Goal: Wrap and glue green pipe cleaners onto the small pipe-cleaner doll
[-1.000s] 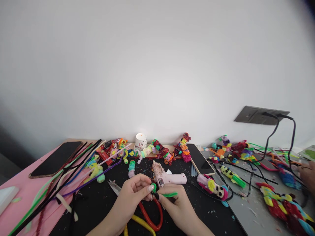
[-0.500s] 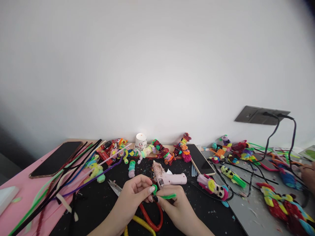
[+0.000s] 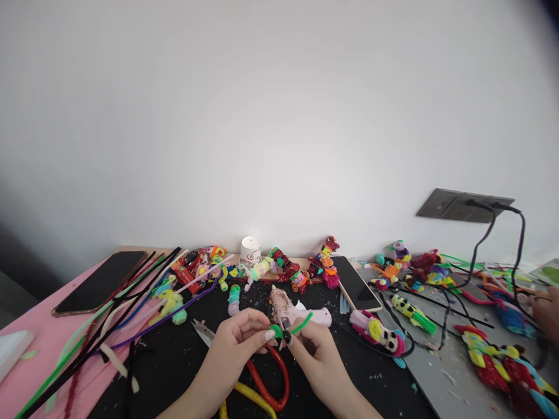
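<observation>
White wall (image 3: 279, 128) rises behind a cluttered worktop, and a black mat (image 3: 157, 372) spreads below the two forearms. Between the hands, just in front of the pale pink glue gun (image 3: 322, 317), is the green pipe cleaner (image 3: 276, 331), a small bunched curl with a loose tail. The left hand (image 3: 243, 341) pinches the curl between thumb and fingertips. The right hand (image 3: 317, 347) has thumb and finger together close beside it, seemingly clamped on the same strip, though overlap hides the exact contact; the tail pokes up over that hand.

If the left pinch slackens, the curl could spring loose, since fuzzy wire probably keeps its shape only by its bends. Too hard a tug from the right could pull it lopsided. Whether the gun is hot cannot be told, but its crusted front end (image 3: 280, 302) is near both sets of fingers, so a careless knuckle might brush it
</observation>
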Motion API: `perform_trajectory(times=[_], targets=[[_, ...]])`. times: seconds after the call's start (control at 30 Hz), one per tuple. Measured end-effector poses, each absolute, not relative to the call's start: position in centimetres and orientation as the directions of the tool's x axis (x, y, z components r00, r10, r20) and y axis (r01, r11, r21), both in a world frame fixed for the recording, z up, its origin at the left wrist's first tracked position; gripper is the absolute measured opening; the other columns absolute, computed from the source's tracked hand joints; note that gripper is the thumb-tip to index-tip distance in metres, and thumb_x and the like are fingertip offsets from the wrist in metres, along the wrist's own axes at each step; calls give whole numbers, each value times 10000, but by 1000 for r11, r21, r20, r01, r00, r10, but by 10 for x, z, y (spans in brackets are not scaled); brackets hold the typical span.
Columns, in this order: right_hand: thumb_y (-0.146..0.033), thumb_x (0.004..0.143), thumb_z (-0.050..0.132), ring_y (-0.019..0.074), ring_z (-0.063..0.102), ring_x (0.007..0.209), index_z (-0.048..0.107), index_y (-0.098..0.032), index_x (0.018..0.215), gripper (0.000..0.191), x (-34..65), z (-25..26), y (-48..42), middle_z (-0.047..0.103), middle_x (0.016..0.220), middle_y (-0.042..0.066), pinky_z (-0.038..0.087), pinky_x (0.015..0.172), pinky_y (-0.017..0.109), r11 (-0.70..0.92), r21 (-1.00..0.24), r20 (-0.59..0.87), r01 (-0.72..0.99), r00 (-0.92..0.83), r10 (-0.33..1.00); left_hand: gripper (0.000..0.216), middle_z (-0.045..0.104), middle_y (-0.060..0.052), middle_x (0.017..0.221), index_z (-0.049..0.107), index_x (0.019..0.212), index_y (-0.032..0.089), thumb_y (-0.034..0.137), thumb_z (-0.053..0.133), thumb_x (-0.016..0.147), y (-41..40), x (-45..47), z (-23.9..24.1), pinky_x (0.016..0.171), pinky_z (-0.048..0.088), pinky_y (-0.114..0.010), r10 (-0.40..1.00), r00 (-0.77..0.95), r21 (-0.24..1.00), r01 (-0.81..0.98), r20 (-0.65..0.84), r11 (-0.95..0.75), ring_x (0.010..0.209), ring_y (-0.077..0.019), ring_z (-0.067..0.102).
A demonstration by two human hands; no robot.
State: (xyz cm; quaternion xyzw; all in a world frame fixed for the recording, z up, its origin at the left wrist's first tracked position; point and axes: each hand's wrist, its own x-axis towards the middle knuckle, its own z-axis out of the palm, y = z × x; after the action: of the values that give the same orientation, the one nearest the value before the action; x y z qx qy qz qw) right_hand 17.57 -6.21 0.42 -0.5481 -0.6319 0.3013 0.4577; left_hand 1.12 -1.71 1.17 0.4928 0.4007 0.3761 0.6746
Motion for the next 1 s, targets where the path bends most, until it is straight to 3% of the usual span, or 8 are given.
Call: perform_trajectory(times=[0.17,0.5,0.77,1.0], targets=[[-362,852,480,105,359,523,452,-175,564,345,178,7,-61,399,536,-32,295,492,223,197,-895,222,401,17,975,158,702,-17,683,624,765,164,266,711,682,-18,11,13,621,489,-251,890,428,972,-90,-157,215,695,-181,659],[-274,843,455,114,375,535,444,-181,567,292,180,7,-61,429,549,-21,289,509,230,250,-862,284,441,11,959,201,732,-51,804,625,812,171,222,729,647,-17,11,10,678,511,-273,885,446,975,-101,-132,196,790,-208,675],[-251,838,456,118,373,539,435,-186,575,272,181,10,-60,427,554,-24,285,509,231,252,-868,289,428,21,957,331,724,-35,808,555,956,187,231,718,672,-16,9,5,658,507,-262,905,407,970,-139,-125,197,706,-171,663],[-231,840,460,108,361,532,442,-180,563,282,180,11,-61,417,550,-31,282,501,226,282,-863,301,419,-21,953,192,715,-39,754,624,866,171,248,688,702,-18,11,7,629,506,-273,886,452,983,-89,-101,158,656,-179,660]])
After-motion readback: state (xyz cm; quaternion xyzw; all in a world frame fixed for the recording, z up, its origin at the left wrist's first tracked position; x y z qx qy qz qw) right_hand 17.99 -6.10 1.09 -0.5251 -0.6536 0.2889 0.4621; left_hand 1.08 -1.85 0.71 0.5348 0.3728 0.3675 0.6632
